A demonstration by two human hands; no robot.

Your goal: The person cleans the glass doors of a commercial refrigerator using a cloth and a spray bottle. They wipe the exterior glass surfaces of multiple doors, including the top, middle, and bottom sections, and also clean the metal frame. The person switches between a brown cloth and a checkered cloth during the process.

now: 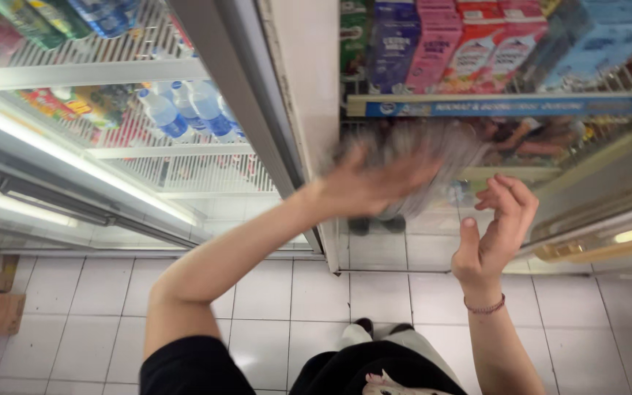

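From where I watch, both of my forearms are bare down to the hands, and a short black sleeve (pixel 184 362) covers my left upper arm at the bottom edge of the view. My right hand (pixel 495 230) has a thin reddish beaded bracelet (pixel 485 308) around the wrist, while my left hand (pixel 374 183) is blurred and shows nothing worn. Below I see a black top (pixel 374 366), light trousers (pixel 404 340) and dark shoe tips (pixel 363 324).
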